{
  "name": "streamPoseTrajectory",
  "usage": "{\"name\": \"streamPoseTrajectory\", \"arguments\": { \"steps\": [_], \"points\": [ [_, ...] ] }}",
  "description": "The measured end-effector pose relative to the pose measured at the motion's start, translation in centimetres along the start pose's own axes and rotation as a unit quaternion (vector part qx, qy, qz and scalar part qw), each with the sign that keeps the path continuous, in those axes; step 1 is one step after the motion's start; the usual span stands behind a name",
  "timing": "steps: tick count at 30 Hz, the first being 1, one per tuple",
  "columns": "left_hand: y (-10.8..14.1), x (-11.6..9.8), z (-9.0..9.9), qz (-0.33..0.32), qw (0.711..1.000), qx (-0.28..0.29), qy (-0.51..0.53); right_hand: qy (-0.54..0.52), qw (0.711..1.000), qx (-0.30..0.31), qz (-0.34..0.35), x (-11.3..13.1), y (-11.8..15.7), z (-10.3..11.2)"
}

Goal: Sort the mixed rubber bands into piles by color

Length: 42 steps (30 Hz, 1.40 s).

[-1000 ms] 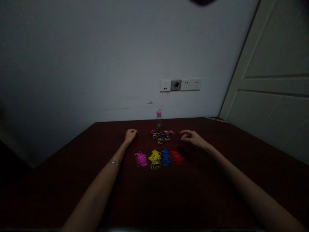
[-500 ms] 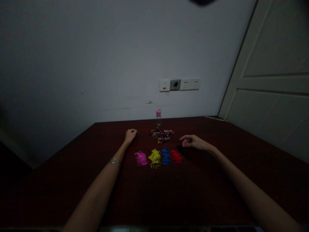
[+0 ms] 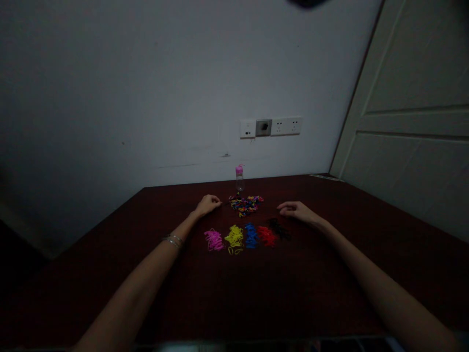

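Small coloured bands lie in a mixed pile (image 3: 247, 205) in the middle of the dark red table (image 3: 234, 298). Nearer the camera is a row of sorted piles: pink (image 3: 214, 240), yellow (image 3: 234, 236), blue (image 3: 251, 236), red (image 3: 267, 236) and black (image 3: 279, 229). Just left of the mixed pile, my left hand (image 3: 209, 203) has its fingertips pinched together; whatever they hold is too small to make out. My right hand (image 3: 295, 210) hovers right of the mixed pile and behind the black bands, its fingers loosely apart and nothing seen between them.
A small clear bottle with a pink cap (image 3: 239, 178) stands behind the mixed pile. Beyond the table rises a pale wall with a row of sockets (image 3: 271, 127). A light panelled door (image 3: 410, 146) is on the right.
My left hand has moved right, closer to the mixed pile. My right hand has shifted slightly away from the black bands, which now show more fully.
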<state>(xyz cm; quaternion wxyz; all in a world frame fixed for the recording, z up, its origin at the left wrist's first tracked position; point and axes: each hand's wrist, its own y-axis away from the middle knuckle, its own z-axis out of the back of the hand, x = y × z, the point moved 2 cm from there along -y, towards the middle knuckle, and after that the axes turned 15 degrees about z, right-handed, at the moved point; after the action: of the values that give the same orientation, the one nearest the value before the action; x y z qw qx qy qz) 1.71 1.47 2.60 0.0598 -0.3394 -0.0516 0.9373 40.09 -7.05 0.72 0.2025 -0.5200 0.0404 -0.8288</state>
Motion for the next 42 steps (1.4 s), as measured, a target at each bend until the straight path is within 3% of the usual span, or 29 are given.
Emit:
{"name": "streamPoseTrajectory", "arguments": {
  "steps": [4, 8, 25, 30, 38, 42],
  "points": [
    [0.4, -1.8, -1.1, -0.008, 0.999, 0.024, -0.023, 0.009, 1.000, 0.003, 0.006, -0.1, 0.0, 0.0],
    [0.8, -2.7, -1.9, 0.029, 0.999, -0.010, -0.033, 0.007, 1.000, 0.004, 0.002, 0.3, 0.1, -0.1],
    [0.3, -2.9, -1.3, 0.066, 0.996, -0.061, 0.001, -0.016, 1.000, 0.002, -0.006, 1.0, 0.1, -0.2],
    [1.1, -6.3, -2.1, 0.038, 0.999, -0.021, 0.019, -0.011, 1.000, -0.005, -0.001, 0.3, 0.0, -0.2],
    [4.7, -13.6, -7.6, -0.088, 0.989, 0.113, 0.021, -0.029, 0.999, -0.036, 0.014, -0.5, -0.3, -0.3],
    [6.5, -15.7, -9.4, -0.115, 0.977, 0.178, -0.004, -0.032, 0.999, -0.037, 0.018, -0.6, -0.3, -0.4]
  ]
}}
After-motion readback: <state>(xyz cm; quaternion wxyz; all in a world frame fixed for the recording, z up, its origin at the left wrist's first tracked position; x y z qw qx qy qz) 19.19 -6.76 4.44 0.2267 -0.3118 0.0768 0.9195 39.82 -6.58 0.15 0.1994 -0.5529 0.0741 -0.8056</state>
